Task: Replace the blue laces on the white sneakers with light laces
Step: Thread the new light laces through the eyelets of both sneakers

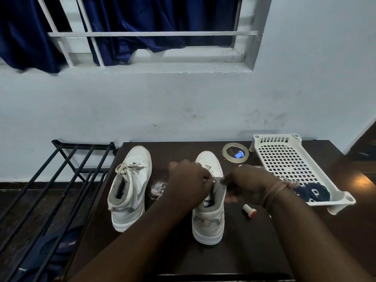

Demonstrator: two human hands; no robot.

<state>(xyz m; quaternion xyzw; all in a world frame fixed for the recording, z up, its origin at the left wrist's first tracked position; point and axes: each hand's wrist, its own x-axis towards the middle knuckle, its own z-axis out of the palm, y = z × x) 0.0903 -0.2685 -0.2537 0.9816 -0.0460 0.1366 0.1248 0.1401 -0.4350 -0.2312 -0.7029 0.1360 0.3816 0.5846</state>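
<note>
The left hand is pinching the tip of a light lace over the right sneaker. The right hand is holding the sneaker's collar at three o'clock. The tip may be slipping past its hole, since the fingers are hiding it. The laced sneaker is sitting at nine o'clock, the blue laces in the tray at three. Open table is waiting at five o'clock.

Dark table w/ tape roll at 12 o'clock, small blue cap inside it. White perforated tray at 2. Small white/red stamp-like item just right of ctr. Black metal rack at 9. Navy curtains over barred window, 12.
</note>
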